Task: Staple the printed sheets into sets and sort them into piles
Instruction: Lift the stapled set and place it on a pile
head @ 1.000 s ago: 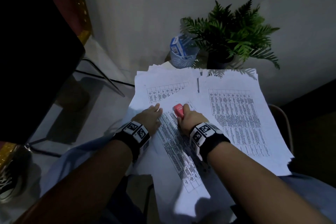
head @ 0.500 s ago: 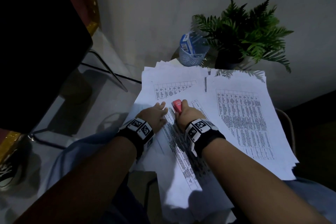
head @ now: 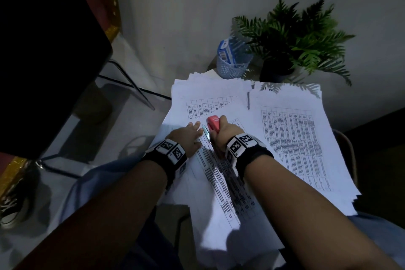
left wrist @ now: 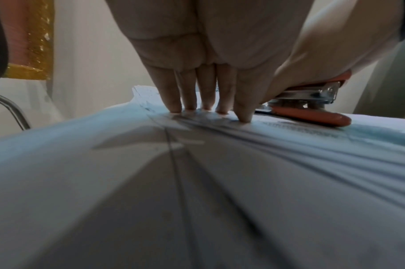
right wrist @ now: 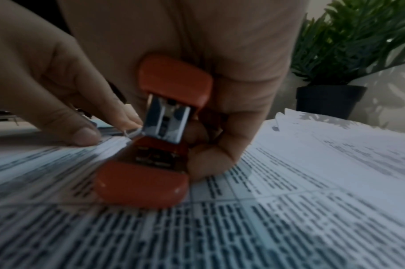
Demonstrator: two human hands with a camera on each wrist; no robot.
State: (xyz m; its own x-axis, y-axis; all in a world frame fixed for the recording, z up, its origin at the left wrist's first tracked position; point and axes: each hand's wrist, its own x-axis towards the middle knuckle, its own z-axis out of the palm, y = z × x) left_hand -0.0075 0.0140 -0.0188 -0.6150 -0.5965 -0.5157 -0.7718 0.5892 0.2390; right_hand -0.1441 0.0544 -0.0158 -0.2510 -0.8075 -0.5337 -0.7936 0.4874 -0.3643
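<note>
A tilted set of printed sheets [head: 221, 182] lies in front of me, over two other spread piles, one on the right [head: 295, 138] and one at the back left [head: 208, 103]. My right hand [head: 225, 136] grips a small red stapler [head: 213, 124] at the set's top left corner. Seen from the right wrist, the stapler [right wrist: 151, 163] rests on the print with its jaws slightly apart. My left hand [head: 188, 136] lies just left of it, its straight fingers [left wrist: 206, 102] pressing the sheets [left wrist: 197, 182] down beside the stapler [left wrist: 312, 116].
A blue mesh cup [head: 232, 66] with a small blue box stands behind the piles, beside a fern in a black pot [head: 276, 68]. A large dark object [head: 43, 50] fills the left, with a metal chair frame [head: 131, 85] and a shoe [head: 13, 210] on the floor.
Both hands stay at the set's top corner. The stapler has tilted up a little, so its metal part now shows beside my right hand.
</note>
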